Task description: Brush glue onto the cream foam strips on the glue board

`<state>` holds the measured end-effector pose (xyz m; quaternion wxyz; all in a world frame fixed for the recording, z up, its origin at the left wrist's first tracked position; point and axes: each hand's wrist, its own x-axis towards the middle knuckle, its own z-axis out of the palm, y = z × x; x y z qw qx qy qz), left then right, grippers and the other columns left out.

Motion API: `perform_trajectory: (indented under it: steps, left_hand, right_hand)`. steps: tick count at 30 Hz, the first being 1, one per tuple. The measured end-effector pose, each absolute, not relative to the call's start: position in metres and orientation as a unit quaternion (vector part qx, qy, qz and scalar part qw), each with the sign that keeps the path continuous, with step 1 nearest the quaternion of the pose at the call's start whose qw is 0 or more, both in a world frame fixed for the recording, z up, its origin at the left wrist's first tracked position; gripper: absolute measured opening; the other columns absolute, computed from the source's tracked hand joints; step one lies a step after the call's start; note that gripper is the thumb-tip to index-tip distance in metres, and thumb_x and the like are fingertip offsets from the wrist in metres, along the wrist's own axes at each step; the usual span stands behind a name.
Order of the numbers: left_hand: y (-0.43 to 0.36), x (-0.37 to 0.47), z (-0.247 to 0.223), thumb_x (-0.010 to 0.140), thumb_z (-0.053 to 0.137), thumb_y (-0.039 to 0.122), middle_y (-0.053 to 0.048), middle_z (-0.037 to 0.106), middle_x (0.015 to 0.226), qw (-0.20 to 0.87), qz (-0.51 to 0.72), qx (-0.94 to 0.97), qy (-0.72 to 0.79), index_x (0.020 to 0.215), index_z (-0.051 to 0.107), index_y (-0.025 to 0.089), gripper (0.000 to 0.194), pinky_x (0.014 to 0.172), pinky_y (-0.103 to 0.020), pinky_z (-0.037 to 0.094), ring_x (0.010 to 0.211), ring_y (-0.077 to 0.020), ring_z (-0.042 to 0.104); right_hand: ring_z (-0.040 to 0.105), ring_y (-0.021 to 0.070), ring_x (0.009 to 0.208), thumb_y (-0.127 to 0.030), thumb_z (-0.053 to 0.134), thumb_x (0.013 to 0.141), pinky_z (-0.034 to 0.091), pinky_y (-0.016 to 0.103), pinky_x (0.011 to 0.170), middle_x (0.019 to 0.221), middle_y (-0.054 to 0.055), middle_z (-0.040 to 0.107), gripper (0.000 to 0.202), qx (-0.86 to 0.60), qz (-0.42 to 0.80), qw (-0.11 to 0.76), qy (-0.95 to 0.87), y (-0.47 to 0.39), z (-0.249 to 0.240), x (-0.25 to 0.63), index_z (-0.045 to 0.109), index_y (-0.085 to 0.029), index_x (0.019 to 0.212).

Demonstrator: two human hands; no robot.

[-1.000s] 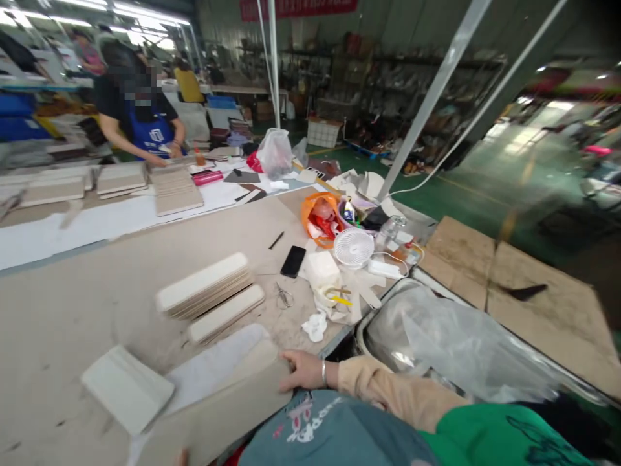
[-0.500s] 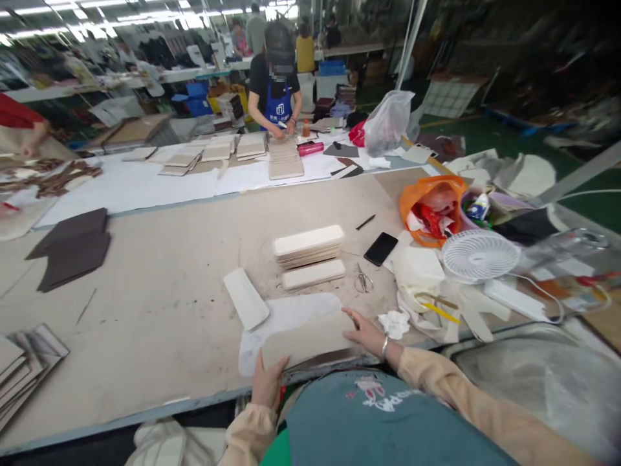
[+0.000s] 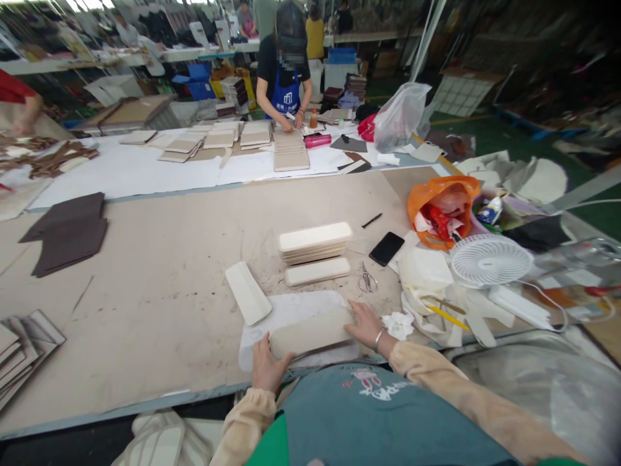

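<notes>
Wide counter [image 3: 160, 259] topped with smudged beige board, in a large workshop lit by strip lights. Beyond its far edge runs a white-covered surface [image 3: 145, 175] bearing rows of beige panels [image 3: 220, 137], where a person in a blue apron [image 3: 286, 94] works. Farther back are blue bins [image 3: 198, 81], long benches and a green floor.

The near edge of the counter passes just below the wearer's hands. Close to it, a long pale panel [image 3: 313, 333] lies over a white sheet [image 3: 301, 304]. The left hand [image 3: 269, 364] has its thumb and fingers parted around the panel's left end; the right hand [image 3: 366, 323] is curved in the same way around the right end. Both are partly closed, holding it.

Just left of the sheet's upper part is a slanted pale stack [image 3: 247, 293]. Beyond the sheet sit a tall stack [image 3: 315, 241] and a lower stack [image 3: 317, 272], with scissors [image 3: 367, 279], a black phone [image 3: 387, 248] and a pen [image 3: 372, 221] to their right. The right end is crowded: crumpled tissue [image 3: 398, 325], scraps, a white fan [image 3: 491, 260], an orange bag [image 3: 441, 210]. The widest open room is on the left, between the slanted stack and some dark brown pieces [image 3: 72, 236], with layered panels [image 3: 24, 356] at the near left corner
</notes>
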<state>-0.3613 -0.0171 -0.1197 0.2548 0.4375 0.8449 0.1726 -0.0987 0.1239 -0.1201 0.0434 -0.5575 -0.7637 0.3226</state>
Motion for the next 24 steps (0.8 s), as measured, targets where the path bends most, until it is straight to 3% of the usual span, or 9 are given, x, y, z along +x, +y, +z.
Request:
perform_trajectory:
  steps: [5, 8, 11, 15, 20, 24]
  left_hand:
    - [-0.011, -0.363, -0.102, 0.057, 0.068, 0.042, -0.017, 0.020, 0.144, 0.175, 0.033, 0.574, 0.799, 0.138, 0.017, 0.016, 0.099, 0.105, -0.053, 0.014, 0.134, -0.0331, 0.009]
    - [0.000, -0.362, -0.099, 0.052, 0.071, 0.042, -0.015, 0.018, 0.146, 0.184, -0.046, 0.633, 0.751, 0.140, 0.014, 0.018, 0.108, 0.103, -0.059, 0.003, 0.135, -0.0352, -0.001]
    - [0.013, -0.362, -0.102, 0.049, 0.071, 0.040, -0.015, 0.024, 0.144, 0.206, -0.083, 0.661, 0.717, 0.141, 0.014, 0.019, 0.110, 0.102, -0.061, 0.001, 0.133, -0.0371, 0.006]
    - [0.021, -0.363, -0.103, 0.053, 0.068, 0.033, -0.016, 0.040, 0.130, 0.230, -0.100, 0.671, 0.698, 0.139, 0.018, 0.019, 0.100, 0.103, -0.055, 0.010, 0.121, -0.0343, 0.034]
    - [0.019, -0.364, -0.104, 0.059, 0.060, 0.022, -0.013, 0.049, 0.112, 0.232, -0.104, 0.680, 0.688, 0.131, 0.032, 0.015, 0.077, 0.092, -0.040, 0.031, 0.102, -0.0272, 0.047]
    - [0.019, -0.365, -0.105, 0.059, 0.059, 0.021, -0.013, 0.048, 0.109, 0.246, -0.090, 0.679, 0.686, 0.128, 0.035, 0.014, 0.074, 0.088, -0.039, 0.035, 0.099, -0.0275, 0.047]
  right_hand:
    - [0.013, 0.0326, 0.131, -0.041, 0.075, 0.050, 0.013, 0.047, 0.105, 0.145, 0.014, 0.016, 0.114, -0.384, 0.259, -0.006, -0.886, 0.121, -0.108, -0.107, 0.012, -0.022, 0.142]
    - [0.008, 0.0360, 0.132, -0.033, 0.080, 0.041, 0.006, 0.051, 0.104, 0.145, 0.015, 0.015, 0.124, -0.324, 0.229, -0.076, -0.915, 0.122, -0.112, -0.120, 0.009, -0.025, 0.142]
    - [0.023, 0.0367, 0.126, -0.021, 0.078, 0.042, 0.011, 0.051, 0.102, 0.137, 0.017, 0.029, 0.122, -0.298, 0.200, -0.118, -0.926, 0.128, -0.117, -0.129, 0.009, -0.024, 0.142]
    - [0.044, 0.0287, 0.105, -0.010, 0.067, 0.051, 0.031, 0.041, 0.092, 0.120, 0.014, 0.044, 0.109, -0.279, 0.197, -0.125, -0.931, 0.139, -0.117, -0.128, 0.010, -0.023, 0.143]
    - [0.044, 0.0271, 0.099, -0.010, 0.065, 0.052, 0.036, 0.037, 0.085, 0.113, 0.012, 0.046, 0.104, -0.271, 0.219, -0.124, -0.929, 0.145, -0.116, -0.127, 0.014, -0.023, 0.142]
    - [0.043, 0.0277, 0.101, -0.012, 0.065, 0.052, 0.033, 0.039, 0.089, 0.113, 0.012, 0.046, 0.103, -0.272, 0.240, -0.108, -0.926, 0.145, -0.118, -0.128, 0.016, -0.023, 0.142]
